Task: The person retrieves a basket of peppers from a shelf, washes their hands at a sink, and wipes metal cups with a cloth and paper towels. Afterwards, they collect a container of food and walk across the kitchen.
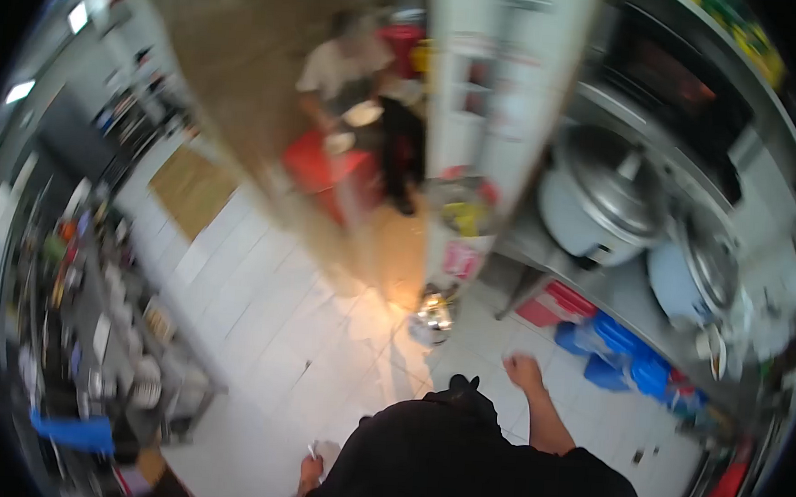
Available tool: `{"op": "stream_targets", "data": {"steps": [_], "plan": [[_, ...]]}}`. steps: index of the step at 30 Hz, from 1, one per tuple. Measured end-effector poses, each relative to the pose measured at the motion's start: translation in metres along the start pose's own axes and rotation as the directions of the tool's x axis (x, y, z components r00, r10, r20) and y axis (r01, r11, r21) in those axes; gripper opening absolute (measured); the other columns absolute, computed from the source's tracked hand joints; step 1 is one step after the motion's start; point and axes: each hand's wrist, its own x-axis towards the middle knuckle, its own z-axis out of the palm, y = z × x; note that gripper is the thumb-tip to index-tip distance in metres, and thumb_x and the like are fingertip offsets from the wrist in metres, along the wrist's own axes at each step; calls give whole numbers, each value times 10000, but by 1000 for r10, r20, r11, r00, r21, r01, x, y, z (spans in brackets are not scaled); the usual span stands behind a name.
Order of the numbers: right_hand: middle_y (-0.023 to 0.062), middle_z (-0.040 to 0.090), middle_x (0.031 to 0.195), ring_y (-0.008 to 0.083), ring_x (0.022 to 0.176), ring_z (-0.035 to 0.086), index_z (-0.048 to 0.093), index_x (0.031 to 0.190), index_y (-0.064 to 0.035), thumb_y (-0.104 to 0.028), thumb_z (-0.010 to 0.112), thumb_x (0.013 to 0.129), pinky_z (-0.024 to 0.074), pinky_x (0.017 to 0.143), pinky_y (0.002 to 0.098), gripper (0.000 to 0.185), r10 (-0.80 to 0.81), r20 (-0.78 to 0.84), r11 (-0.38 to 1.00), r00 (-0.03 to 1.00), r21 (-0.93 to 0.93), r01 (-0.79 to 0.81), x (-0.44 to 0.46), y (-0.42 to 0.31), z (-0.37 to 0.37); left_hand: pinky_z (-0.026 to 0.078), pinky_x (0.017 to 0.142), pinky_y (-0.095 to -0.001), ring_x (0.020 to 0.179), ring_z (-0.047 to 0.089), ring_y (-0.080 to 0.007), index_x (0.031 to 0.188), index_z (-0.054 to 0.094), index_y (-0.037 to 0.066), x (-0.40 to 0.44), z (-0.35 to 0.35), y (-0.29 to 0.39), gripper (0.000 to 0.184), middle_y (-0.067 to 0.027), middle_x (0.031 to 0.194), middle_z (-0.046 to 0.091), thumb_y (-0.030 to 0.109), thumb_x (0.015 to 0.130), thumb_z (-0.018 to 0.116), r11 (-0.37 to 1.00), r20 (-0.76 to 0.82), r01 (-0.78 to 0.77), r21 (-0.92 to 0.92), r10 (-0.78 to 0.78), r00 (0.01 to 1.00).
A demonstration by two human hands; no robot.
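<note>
My left hand (311, 473) is low in the view beside my dark shirt. Its fingers are closed on a thin white stick-like thing (313, 450), too small to name. A pale, blurred patch shows just beside that hand. My right hand (524, 372) hangs out over the tiled floor with curled fingers, and nothing shows in it. Nearest to it are a shiny metal container (431, 322) on the floor by the wall end and blue plastic bags (620, 349) under the steel shelf.
At right, a steel shelf (544, 248) carries a large rice cooker (602, 193) and a second cooker (693, 267). A red box (554, 304) sits beneath. A cluttered counter (198, 391) runs along the left. Ahead, a blurred person (345, 72) sits by a red container (330, 167).
</note>
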Motion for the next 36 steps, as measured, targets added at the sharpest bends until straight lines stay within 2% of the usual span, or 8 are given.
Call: {"op": "stream_targets", "data": {"steps": [1, 2, 5, 13, 19, 22, 26, 36], "plan": [[183, 658, 681, 384, 617, 634, 674, 773, -28, -331, 558, 908, 522, 636, 479, 352, 34, 350, 998, 936, -63, -13, -35, 47, 69, 518, 816, -499, 934, 662, -448, 1066, 678, -10, 0, -18, 7, 420, -263, 917, 690, 357, 899, 561, 989, 51, 131, 63, -134, 990], [173, 709, 818, 306, 766, 681, 692, 757, -7, -419, 576, 916, 532, 724, 453, 456, 351, 811, 931, 467, -252, -262, -60, 55, 93, 518, 826, -498, 954, 658, -441, 1066, 675, -4, -10, -39, 21, 415, -264, 957, 690, 358, 904, 554, 978, 29, 206, -22, -205, 978], [94, 686, 926, 221, 870, 662, 666, 984, -29, -414, 539, 939, 544, 746, 409, 407, 205, 637, 973, 743, -213, -86, -208, 115, 107, 509, 876, -478, 1003, 659, -416, 1142, 663, 21, 3, -93, 37, 382, -250, 1030, 691, 314, 925, 547, 957, -79, 195, -216, -216, 973], [143, 704, 951, 256, 822, 698, 630, 1115, -36, -422, 517, 974, 572, 677, 443, 427, 368, 900, 880, 235, -255, -400, -25, -92, 178, 480, 792, -317, 856, 571, -139, 1196, 640, 17, 127, -258, 77, 316, -47, 935, 680, 239, 985, 562, 679, -267, -79, -730, -176, 948], [103, 715, 836, 196, 619, 690, 639, 1094, -26, -395, 605, 961, 559, 491, 336, 394, 76, 853, 982, 516, 26, -188, 176, -321, 261, 489, 770, -316, 849, 605, -152, 1190, 657, 87, 216, -301, -1, 292, -53, 926, 693, 252, 975, 550, 864, -290, 40, -501, -211, 934], [124, 717, 830, 209, 554, 669, 673, 1041, -43, -404, 618, 930, 557, 512, 367, 381, 31, 854, 996, 519, 16, -85, 269, -429, 318, 503, 876, -428, 1043, 643, -388, 1160, 666, 108, 193, -308, -62, 336, -206, 1083, 683, 312, 933, 526, 914, -213, 268, -305, -339, 916], [179, 722, 959, 316, 864, 703, 725, 991, -79, -440, 646, 872, 558, 763, 416, 389, -402, 843, 668, 357, 3, 745, 379, -609, 398, 505, 873, -450, 1030, 643, -394, 1109, 684, 91, 143, -312, -113, 347, -209, 1068, 686, 332, 911, 531, 705, -202, 548, -450, -678, 707], [121, 699, 792, 173, 620, 665, 669, 1080, 6, -283, 605, 942, 543, 587, 327, 326, -632, 643, 775, 433, 506, 378, 502, -970, 461, 500, 919, -492, 1048, 636, -417, 1095, 704, 67, 210, -326, -184, 383, -222, 1071, 689, 336, 873, 543, 513, 29, 713, -479, -802, 596]]}}
